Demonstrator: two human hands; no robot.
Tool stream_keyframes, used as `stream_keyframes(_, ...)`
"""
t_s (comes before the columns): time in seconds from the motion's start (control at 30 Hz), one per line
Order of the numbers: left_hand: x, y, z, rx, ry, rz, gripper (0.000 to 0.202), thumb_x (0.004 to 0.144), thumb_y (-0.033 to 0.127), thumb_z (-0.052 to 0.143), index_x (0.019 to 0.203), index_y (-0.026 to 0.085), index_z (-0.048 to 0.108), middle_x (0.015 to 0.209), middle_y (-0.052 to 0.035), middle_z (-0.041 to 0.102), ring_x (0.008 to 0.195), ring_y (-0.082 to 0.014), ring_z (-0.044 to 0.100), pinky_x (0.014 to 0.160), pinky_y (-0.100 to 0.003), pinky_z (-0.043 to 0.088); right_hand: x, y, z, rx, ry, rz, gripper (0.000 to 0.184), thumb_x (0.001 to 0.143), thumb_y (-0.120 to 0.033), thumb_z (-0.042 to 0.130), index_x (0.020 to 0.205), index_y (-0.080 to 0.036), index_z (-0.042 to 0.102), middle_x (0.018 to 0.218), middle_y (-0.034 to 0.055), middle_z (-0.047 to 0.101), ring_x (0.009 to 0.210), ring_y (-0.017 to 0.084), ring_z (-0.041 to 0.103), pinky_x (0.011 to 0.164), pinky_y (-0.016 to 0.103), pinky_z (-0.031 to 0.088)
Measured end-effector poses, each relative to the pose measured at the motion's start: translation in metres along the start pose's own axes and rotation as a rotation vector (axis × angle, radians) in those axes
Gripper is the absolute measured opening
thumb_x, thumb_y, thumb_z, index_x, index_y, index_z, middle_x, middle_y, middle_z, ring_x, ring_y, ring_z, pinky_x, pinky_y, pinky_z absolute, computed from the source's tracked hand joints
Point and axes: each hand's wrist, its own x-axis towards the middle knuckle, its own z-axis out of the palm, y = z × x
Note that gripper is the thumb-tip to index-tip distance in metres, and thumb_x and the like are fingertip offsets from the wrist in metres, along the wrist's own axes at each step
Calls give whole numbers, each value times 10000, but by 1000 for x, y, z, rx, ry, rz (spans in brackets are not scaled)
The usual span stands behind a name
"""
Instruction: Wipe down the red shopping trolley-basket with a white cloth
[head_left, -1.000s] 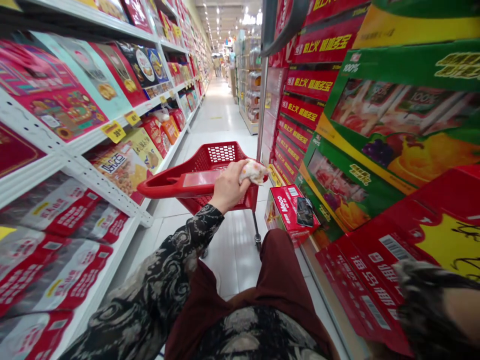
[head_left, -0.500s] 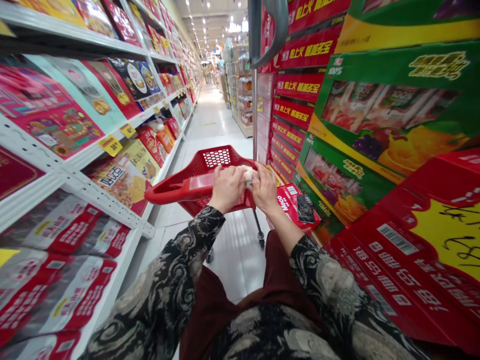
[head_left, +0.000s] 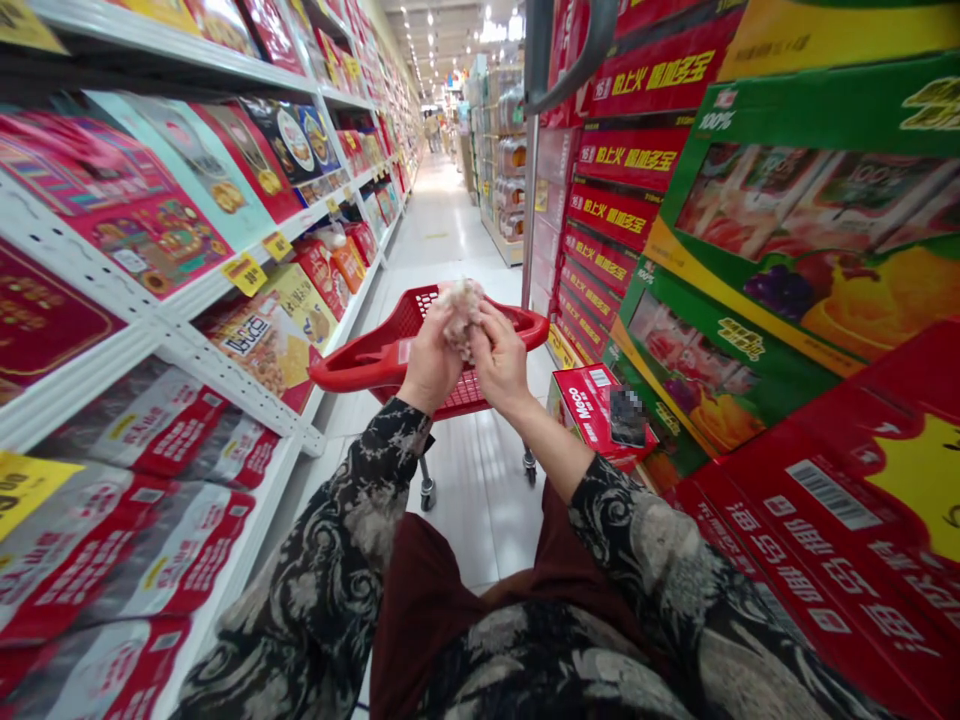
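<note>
Both my hands meet in front of me over the red shopping cart (head_left: 360,362). My left hand (head_left: 429,362) and my right hand (head_left: 501,362) are closed together on a small crumpled whitish patterned wad (head_left: 460,308), raised above the cart's handle. Neither hand touches the cart. My patterned sleeves and dark red trousers fill the lower middle of the view. What the wad is made of I cannot tell; it looks like cloth or tissue.
White shelves (head_left: 90,355) of boxed and bagged goods line the left. Stacked red and green cartons (head_left: 757,300) rise on the right; a red box (head_left: 592,405) with a dark phone-like object (head_left: 627,417) on it sits low beside the cart. The aisle floor (head_left: 442,215) runs ahead.
A second ago only my left hand held the wad at the cart handle. My right hand came in and joined it, and both have lifted the wad off the handle.
</note>
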Motion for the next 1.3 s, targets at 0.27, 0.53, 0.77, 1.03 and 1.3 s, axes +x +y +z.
stream_keyframes(0.27,0,0,-63,502,340,13,376,884,271,367,1232,153,445,1337,-83,488,1264,-245,411,975,-472,354,-4,-8,3,-151,-70,-58,365,899,-198,378,1228,-205,534,1383,58,447,1306,192,357,1101,467,276)
stream_keyframes(0.53,-22,-10,-7,963,-140,160,417,782,227,457,1189,158,515,1265,-123,529,1184,-283,458,1017,-472,340,-16,39,5,-277,-161,41,474,860,-130,318,1317,-143,443,1354,89,491,1301,200,374,1133,472,162)
stream_keyframes(0.77,-23,-15,-42,941,-111,111,355,845,241,424,1168,175,555,1237,-91,561,1124,-242,510,992,-395,394,-14,57,1,-303,-184,-62,425,871,-167,369,1272,-122,504,1318,97,529,1300,222,373,1134,476,156)
stream_keyframes(1.03,-27,-22,-22,1046,-33,164,449,818,381,498,1181,118,537,1282,-159,517,1190,-310,448,1046,-483,304,-9,54,5,-334,-223,-59,432,860,-167,398,1278,-119,499,1319,115,521,1263,243,392,1122,489,159)
stream_keyframes(1.3,-10,-36,-2,960,-100,248,388,887,343,385,1214,197,534,1306,-109,528,1239,-267,421,1058,-457,284,3,61,-6,-389,-287,-80,412,865,-140,384,1248,-96,529,1288,127,550,1216,255,440,1085,452,236)
